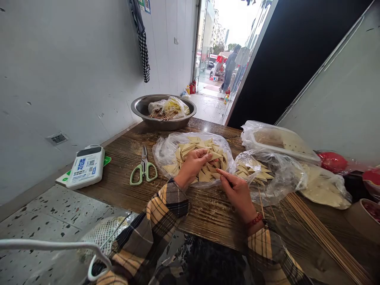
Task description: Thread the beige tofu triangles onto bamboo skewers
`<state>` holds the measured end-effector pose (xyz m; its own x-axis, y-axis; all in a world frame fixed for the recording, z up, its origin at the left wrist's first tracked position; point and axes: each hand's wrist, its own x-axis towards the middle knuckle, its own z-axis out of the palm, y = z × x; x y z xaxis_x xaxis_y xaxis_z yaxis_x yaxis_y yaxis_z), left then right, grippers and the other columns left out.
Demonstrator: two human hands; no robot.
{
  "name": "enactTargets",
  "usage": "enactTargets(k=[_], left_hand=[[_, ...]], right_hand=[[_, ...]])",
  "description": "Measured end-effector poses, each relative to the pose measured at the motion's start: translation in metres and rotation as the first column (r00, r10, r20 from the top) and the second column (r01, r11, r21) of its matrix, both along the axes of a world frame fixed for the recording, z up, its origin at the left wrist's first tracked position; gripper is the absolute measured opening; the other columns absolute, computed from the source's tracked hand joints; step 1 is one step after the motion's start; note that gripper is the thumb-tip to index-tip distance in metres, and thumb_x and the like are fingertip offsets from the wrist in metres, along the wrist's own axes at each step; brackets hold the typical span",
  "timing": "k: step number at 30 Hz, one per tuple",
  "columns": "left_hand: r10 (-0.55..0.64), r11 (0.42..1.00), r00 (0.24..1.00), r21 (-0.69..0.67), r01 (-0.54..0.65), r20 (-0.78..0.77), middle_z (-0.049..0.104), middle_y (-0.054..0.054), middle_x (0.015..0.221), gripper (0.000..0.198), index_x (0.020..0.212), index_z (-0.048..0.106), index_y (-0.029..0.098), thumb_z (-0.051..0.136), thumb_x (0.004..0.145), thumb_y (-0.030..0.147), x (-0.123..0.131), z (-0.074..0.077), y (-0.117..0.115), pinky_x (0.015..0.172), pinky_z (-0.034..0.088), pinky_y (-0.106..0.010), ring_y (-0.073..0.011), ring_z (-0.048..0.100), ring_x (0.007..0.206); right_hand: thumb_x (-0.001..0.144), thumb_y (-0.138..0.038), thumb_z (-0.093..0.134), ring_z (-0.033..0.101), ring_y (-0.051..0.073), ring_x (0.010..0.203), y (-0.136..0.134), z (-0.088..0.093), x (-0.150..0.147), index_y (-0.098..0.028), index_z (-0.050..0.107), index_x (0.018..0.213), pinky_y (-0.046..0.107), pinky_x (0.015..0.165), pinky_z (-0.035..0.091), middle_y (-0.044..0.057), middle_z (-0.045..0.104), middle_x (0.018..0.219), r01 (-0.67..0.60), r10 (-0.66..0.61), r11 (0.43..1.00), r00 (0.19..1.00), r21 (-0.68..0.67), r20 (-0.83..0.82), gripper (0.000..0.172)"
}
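Observation:
My left hand (194,163) pinches a flat beige triangle (213,156) that looks like cut tofu sheet, above a heap of the same pieces (204,174) in an open clear plastic bag (164,152). Close by on the right, my right hand (237,192) has thumb and fingers closed on a thin stick that looks like a bamboo skewer (218,170); most of it is hidden by the hand. Beside that hand, a second clear bag (285,174) holds skewered triangles (252,170), their sticks pointing toward me.
Green-handled scissors (143,168) and a white box-like device (86,167) lie left. A steel basin (164,124) with bagged skewers stands at the back. Bamboo skewers (323,233), a wrapped tray (285,144) and a bowl (363,217) are right. A person (230,67) is outside the doorway.

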<state>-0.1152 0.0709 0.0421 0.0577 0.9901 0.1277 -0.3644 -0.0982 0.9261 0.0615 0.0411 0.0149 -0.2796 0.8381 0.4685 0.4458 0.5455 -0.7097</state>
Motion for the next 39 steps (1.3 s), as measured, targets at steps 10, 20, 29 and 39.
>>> enactTargets(k=[10,20,29,39], left_hand=[[0.031,0.998,0.992,-0.057,-0.024,0.122,0.065,0.000,0.075,0.032,0.082,0.066,0.015,0.070,0.074,0.046,0.000,-0.003,0.000,0.060,0.044,-0.019,-0.0104,0.059,0.067],[-0.144,0.989,0.975,0.006,0.145,0.167,0.071,-0.011,0.090,0.036,0.088,0.069,0.010,0.069,0.077,0.045,0.004,-0.001,-0.005,0.085,0.049,-0.034,-0.0207,0.067,0.086],[-0.144,0.990,0.961,0.042,0.138,0.236,0.069,-0.006,0.087,0.027,0.081,0.068,0.012,0.069,0.079,0.038,0.006,-0.001,-0.006,0.095,0.044,-0.034,-0.0217,0.068,0.094],[-0.243,0.966,0.935,-0.025,0.258,0.257,0.070,-0.010,0.089,0.029,0.078,0.061,0.013,0.069,0.078,0.041,0.011,0.001,-0.011,0.077,0.051,-0.030,-0.0244,0.067,0.096]], right_hand=[[0.089,-0.028,0.051,0.072,0.022,0.091,0.000,0.001,-0.002,-0.020,0.073,0.107,0.034,0.082,0.057,0.006,0.074,0.104,0.047,-0.048,0.998,0.998,-0.032,-0.039,0.030],[0.086,-0.030,0.054,0.071,0.021,0.078,-0.001,0.001,-0.004,-0.020,0.074,0.097,0.032,0.072,0.056,0.005,0.077,0.091,0.077,-0.078,0.997,0.997,-0.018,-0.028,0.024],[0.090,-0.037,0.052,0.071,0.022,0.084,0.000,-0.004,0.000,-0.021,0.073,0.095,0.034,0.076,0.055,0.005,0.076,0.095,0.058,-0.060,0.998,0.998,-0.036,-0.036,0.027],[0.090,-0.035,0.053,0.071,0.022,0.087,0.002,-0.002,-0.001,-0.022,0.074,0.096,0.035,0.079,0.055,0.005,0.076,0.096,0.052,-0.053,0.998,0.996,-0.018,-0.065,0.026]])
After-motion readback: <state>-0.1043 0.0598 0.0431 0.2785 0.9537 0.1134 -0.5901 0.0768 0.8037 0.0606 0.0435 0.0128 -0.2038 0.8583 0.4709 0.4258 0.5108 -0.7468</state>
